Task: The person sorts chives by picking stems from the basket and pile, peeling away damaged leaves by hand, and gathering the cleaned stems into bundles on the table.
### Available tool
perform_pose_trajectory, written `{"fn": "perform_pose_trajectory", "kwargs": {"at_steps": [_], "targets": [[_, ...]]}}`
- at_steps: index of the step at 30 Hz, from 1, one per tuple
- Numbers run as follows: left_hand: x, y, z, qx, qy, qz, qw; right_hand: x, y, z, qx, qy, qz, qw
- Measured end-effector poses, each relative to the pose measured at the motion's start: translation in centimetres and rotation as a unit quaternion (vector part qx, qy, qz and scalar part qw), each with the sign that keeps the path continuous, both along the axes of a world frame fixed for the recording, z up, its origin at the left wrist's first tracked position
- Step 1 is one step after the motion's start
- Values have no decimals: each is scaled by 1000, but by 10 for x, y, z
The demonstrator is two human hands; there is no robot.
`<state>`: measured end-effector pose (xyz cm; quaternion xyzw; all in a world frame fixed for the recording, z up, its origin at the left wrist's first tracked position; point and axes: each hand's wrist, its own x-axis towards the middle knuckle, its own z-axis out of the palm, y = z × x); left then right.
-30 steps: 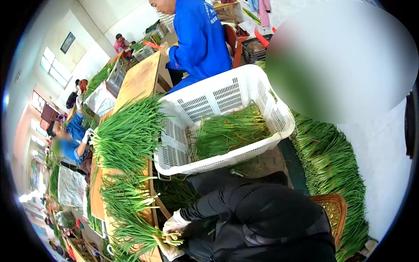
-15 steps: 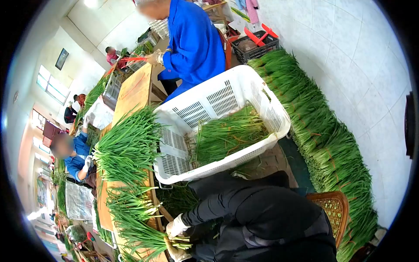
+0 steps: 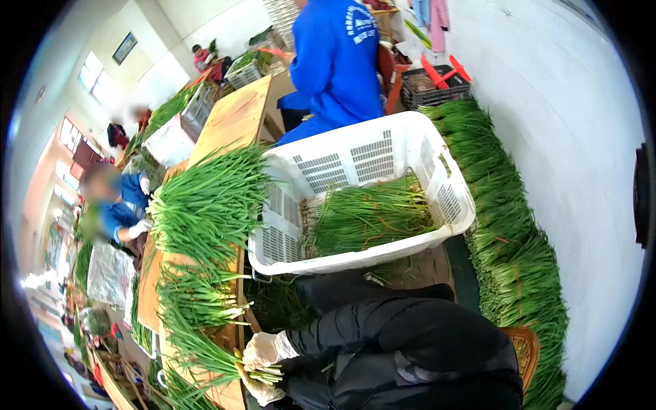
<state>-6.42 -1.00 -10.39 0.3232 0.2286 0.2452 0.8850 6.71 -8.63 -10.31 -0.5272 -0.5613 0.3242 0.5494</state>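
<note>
Below and left of the white crate (image 3: 369,255), the person's gloved right hand (image 3: 265,350) and left hand (image 3: 261,391) both curl closed around the stem ends of a green bunch (image 3: 210,357), its leaves over the wooden table (image 3: 232,116). Since half a second ago, the grip matches, but hands and bunch have shifted slightly tableward.

The head camera looks forward and down, seemingly tilted, over the hands (image 3: 265,350).
</note>
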Motion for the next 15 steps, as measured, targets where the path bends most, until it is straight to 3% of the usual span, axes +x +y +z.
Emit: {"fn": "perform_pose_trajectory", "kwargs": {"at_steps": [3,5,7,10,13,15], "targets": [[3,1,-1,-15,-48,-3,999,3,-5,13,42,-79,-45,995],[5,7,-1,-9,-21,-32,999,3,-6,19,66,-140,-74,985],[1,14,20,123,43,-106,986,3,-9,21,78,-190,-96,974],[-3,50,17,111,79,-18,991,5,-21,15,106,-239,-112,959],[10,37,84,188,119,150,963,7,-50,9,227,-249,-146,930],[4,76,91,205,91,113,968,8,-68,-28,174,-267,-114,941]]}}
